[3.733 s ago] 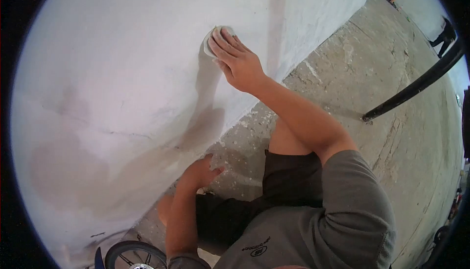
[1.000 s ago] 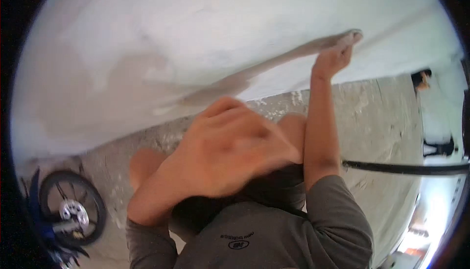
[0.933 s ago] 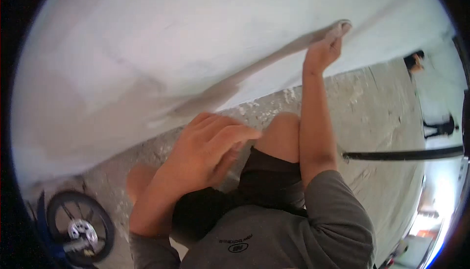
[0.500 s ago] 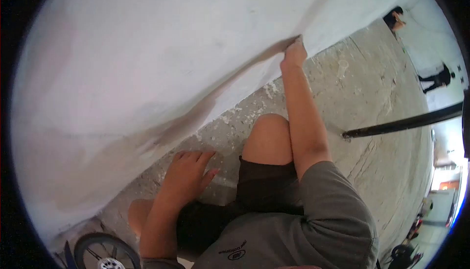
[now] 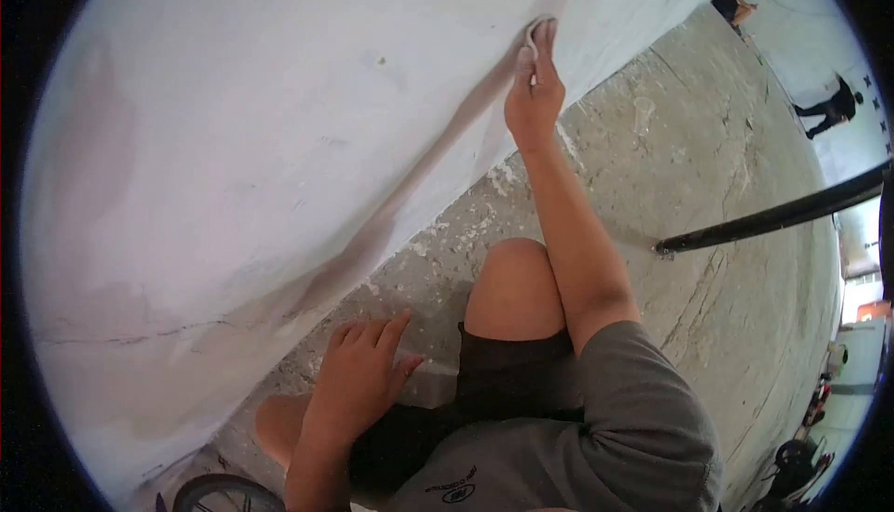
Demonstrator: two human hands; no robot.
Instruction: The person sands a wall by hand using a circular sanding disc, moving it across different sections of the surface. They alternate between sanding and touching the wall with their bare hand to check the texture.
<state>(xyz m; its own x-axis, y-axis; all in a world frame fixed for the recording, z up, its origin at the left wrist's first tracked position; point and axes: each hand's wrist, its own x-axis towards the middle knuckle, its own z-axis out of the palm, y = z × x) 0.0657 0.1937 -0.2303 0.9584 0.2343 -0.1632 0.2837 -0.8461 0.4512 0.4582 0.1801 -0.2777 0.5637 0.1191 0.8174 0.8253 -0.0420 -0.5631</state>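
A person in a gray shirt [image 5: 643, 400] and dark shorts [image 5: 512, 377] crouches on a rough concrete floor [image 5: 624, 177]. Near left, part of a spoked wheel [image 5: 191, 493] shows. The left hand [image 5: 361, 363] is free, fingers loosely spread, above the floor by the left knee [image 5: 279, 416]. Farther off, the right arm reaches out, and the right hand [image 5: 535, 107] grips a thin, pale pad [image 5: 533, 32] against the white wall [image 5: 279, 121] on the left. A black pole [image 5: 773, 218] slants at right. Far right, one person sits [image 5: 729, 0] and another wears dark clothes [image 5: 829, 109].
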